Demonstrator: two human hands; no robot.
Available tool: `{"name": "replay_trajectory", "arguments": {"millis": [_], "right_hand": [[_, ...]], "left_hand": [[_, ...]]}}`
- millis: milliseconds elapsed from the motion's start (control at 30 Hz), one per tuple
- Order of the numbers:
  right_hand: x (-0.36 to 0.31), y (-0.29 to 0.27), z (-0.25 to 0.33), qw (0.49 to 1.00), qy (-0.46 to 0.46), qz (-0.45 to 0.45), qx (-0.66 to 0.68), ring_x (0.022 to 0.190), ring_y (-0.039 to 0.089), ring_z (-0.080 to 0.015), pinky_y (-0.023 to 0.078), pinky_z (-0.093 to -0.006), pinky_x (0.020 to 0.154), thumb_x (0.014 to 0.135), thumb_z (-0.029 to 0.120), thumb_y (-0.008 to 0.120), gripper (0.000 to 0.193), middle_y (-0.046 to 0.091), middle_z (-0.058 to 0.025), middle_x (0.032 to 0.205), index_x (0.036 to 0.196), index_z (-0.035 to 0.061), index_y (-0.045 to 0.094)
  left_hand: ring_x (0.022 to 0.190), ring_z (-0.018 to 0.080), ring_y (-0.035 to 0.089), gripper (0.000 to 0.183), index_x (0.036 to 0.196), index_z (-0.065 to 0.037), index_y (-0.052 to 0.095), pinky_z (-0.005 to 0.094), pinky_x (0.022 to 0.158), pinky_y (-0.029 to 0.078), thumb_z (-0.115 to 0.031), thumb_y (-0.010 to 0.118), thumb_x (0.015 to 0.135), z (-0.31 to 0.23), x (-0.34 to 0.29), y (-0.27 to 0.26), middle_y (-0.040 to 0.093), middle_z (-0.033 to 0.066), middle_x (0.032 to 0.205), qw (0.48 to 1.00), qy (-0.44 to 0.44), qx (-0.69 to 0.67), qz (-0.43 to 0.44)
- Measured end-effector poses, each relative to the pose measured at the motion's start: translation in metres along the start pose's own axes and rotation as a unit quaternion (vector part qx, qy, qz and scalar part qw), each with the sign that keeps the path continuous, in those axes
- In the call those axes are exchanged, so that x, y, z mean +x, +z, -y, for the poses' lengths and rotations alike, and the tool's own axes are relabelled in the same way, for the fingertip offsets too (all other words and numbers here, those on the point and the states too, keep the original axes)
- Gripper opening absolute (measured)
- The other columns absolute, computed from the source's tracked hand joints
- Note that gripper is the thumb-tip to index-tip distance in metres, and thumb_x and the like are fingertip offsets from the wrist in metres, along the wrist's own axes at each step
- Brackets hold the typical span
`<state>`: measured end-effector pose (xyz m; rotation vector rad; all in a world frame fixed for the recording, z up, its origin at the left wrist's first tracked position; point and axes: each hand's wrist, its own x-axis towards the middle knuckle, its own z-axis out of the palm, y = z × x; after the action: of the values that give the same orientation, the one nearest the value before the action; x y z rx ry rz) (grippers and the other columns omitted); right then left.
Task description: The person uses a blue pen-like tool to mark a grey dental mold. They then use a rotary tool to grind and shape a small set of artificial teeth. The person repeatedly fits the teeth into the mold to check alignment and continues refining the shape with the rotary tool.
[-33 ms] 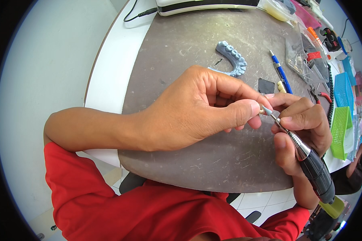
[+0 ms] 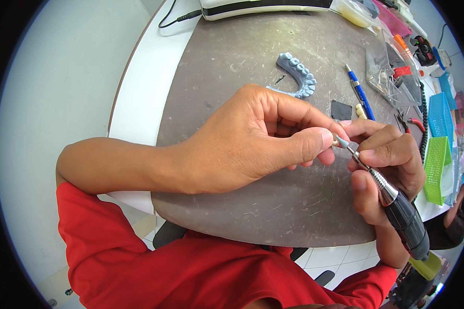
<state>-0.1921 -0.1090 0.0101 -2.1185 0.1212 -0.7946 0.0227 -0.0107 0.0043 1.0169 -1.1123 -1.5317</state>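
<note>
Small pale piece (image 2: 335,139) is pinched at the left hand (image 2: 252,141) fingertips, over the grey mat (image 2: 242,67). Rotary tool (image 2: 392,206) is gripped pen-style in the right hand (image 2: 384,165), tip touching the piece. Grinding looks mid-way; blue tooth model (image 2: 298,74) lies apart, unfitted.

Blue dental model (image 2: 297,75), blue pen (image 2: 360,92)
</note>
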Motion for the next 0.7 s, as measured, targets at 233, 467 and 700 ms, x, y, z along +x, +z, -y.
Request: {"name": "replay_trajectory", "arguments": {"millis": [233,467,700], "right_hand": [[-0.0005,-0.0016,-0.0005,1.0,-0.012,0.006,0.002,0.094,0.063,-0.0297,0.048,-0.045,0.091,0.083,0.011,0.069,0.021,0.056,-0.0067,0.079,0.097,0.0052,0.055],[-0.0001,-0.002,0.0011,1.0,-0.005,0.005,-0.006,0.094,0.064,-0.0293,0.048,-0.0441,0.091,0.084,0.011,0.068,0.02,0.057,-0.0067,0.079,0.097,0.0052,0.054],[-0.0001,-0.0007,0.0012,1.0,0.01,-0.003,0.003,0.094,0.064,-0.0294,0.049,-0.0441,0.09,0.084,0.013,0.069,0.021,0.057,-0.007,0.08,0.098,0.0051,0.054]], "left_hand": [[0.08,0.006,0.061,0.026,0.113,-0.001,0.068,0.0209,0.069,0.048,-0.018,0.058,0.096,0.0004,0.0007,-0.0015,0.071,0.0071,0.092,1.0,0.002,0.006,0.015],[0.081,0.0061,0.061,0.027,0.114,0.0,0.068,0.0203,0.07,0.048,-0.018,0.058,0.097,0.0005,0.0011,-0.0026,0.071,0.0073,0.092,1.0,0.003,0.013,0.019],[0.083,0.0065,0.062,0.027,0.114,0.001,0.066,0.021,0.07,0.05,-0.017,0.057,0.097,-0.0002,-0.0001,-0.0041,0.071,0.0077,0.094,1.0,0.006,0.008,0.023]]}}
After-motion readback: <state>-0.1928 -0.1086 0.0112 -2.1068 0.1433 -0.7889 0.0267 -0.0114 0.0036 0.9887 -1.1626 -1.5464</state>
